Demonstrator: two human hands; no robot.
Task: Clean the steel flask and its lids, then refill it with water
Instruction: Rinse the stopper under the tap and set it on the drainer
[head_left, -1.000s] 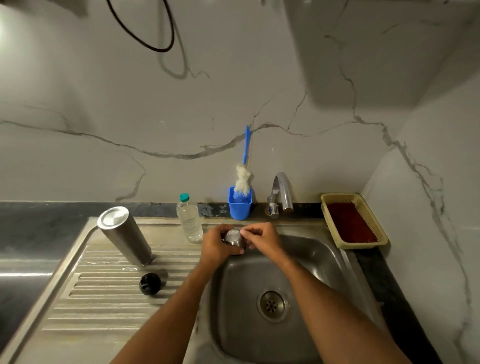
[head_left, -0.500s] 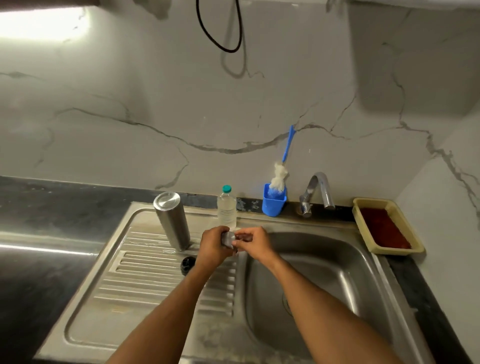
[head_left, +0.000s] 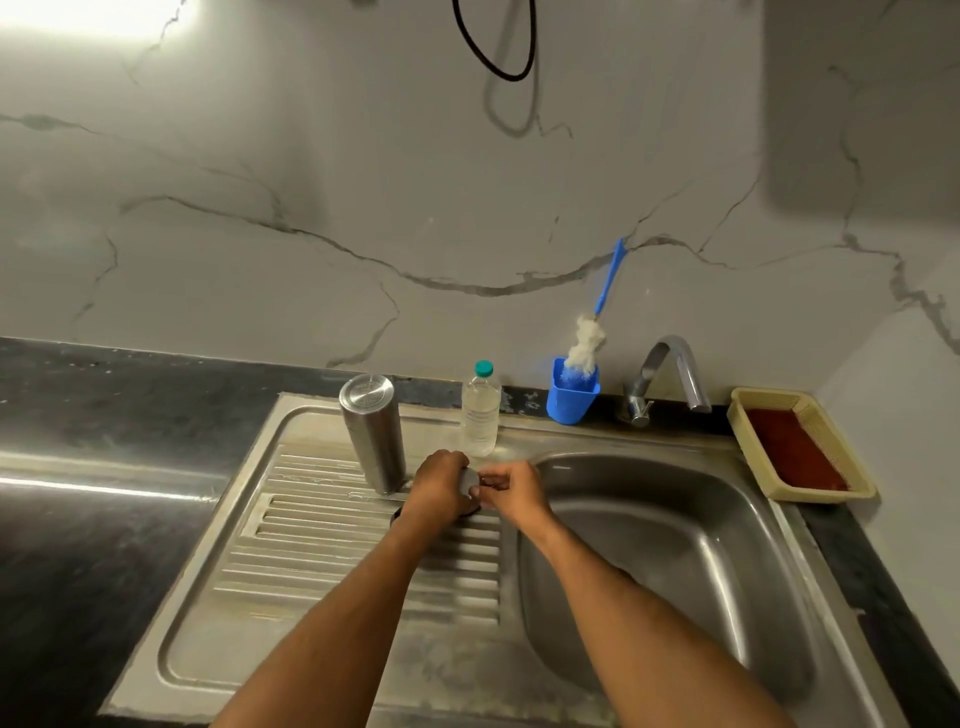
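Ribbed drainboard (head_left: 332, 545), steel lid (head_left: 467, 480) in left-hand grip (head_left: 439, 488)

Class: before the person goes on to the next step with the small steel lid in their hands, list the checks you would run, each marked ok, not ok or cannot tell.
1. Steel lid gripped by the left hand: ok.
2. Right hand pinching at the lid's edge: ok.
3. Steel flask standing inverted on the drainboard: ok.
4. Black inner lid within reach: mostly hidden under the left wrist, cannot tell.
5. Tap running: no water seen, not ok.
6. Bottle brush ready in its blue cup: ok.
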